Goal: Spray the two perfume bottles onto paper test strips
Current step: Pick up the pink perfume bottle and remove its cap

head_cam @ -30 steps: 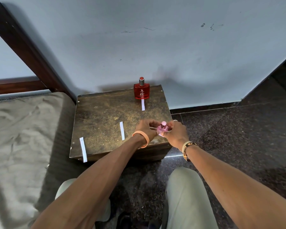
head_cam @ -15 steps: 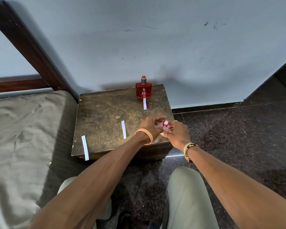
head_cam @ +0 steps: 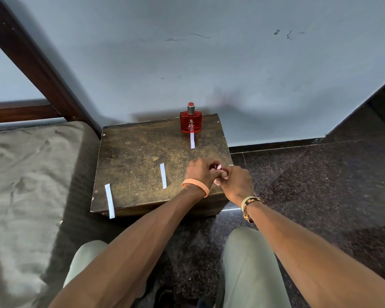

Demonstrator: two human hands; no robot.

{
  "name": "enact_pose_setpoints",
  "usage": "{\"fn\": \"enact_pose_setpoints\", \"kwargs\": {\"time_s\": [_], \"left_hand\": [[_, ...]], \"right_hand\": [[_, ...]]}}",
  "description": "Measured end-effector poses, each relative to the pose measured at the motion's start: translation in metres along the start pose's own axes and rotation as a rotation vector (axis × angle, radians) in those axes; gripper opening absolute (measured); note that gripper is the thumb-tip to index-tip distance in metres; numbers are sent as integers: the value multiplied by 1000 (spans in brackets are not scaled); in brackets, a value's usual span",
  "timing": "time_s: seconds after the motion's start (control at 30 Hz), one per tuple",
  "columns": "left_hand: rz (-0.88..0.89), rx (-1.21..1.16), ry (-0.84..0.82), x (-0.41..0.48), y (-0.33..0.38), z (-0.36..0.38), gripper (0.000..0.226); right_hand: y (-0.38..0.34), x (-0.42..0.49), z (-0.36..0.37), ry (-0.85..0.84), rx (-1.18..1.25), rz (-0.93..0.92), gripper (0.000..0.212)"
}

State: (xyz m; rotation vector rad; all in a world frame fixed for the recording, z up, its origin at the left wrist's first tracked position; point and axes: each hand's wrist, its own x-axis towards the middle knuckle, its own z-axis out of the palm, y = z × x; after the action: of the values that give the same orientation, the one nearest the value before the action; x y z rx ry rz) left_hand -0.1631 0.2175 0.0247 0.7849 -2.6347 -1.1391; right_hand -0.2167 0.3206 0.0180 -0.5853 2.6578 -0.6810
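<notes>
The red bottle (head_cam: 191,124) bore white lettering and a silver neck; the pink bottle (head_cam: 218,167) was pale. The paper strips (head_cam: 163,175) were white, the worktop (head_cam: 138,156) mottled brown. One wristband (head_cam: 196,186) was orange, the other band (head_cam: 251,203) black with gold patterning; the floor (head_cam: 320,174) dark and speckled.

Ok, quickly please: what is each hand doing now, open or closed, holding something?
Left hand: closed, fingers curled over the pink perfume bottle.
Right hand: closed, gripping the same pink perfume bottle.
</notes>
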Motion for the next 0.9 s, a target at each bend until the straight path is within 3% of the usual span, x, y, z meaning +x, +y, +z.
{"fn": "enact_pose_setpoints", "kwargs": {"time_s": [0.1, 0.3, 0.47, 0.57, 0.73, 0.9], "left_hand": [[34, 79, -89, -1, -4, 1, 45], [43, 4, -65, 0, -3, -6, 26], [33, 71, -137, 0, -3, -3, 46], [24, 32, -103, 1, -4, -3, 33], [63, 103, -158, 1, -2, -5, 48], [43, 46, -127, 3, -4, -6, 35]], "right_hand": [[-1, 0, 0, -5, 22, 18, 18], [-1, 0, -1, -11, 36, 31, 24], [0, 2, -1, -16, 32, 33, 17], [0, 1, 1, -15, 36, 27, 21], [1, 2, 0, -15, 43, 28, 20], [2, 2, 2, -21, 47, 37, 25]]}}
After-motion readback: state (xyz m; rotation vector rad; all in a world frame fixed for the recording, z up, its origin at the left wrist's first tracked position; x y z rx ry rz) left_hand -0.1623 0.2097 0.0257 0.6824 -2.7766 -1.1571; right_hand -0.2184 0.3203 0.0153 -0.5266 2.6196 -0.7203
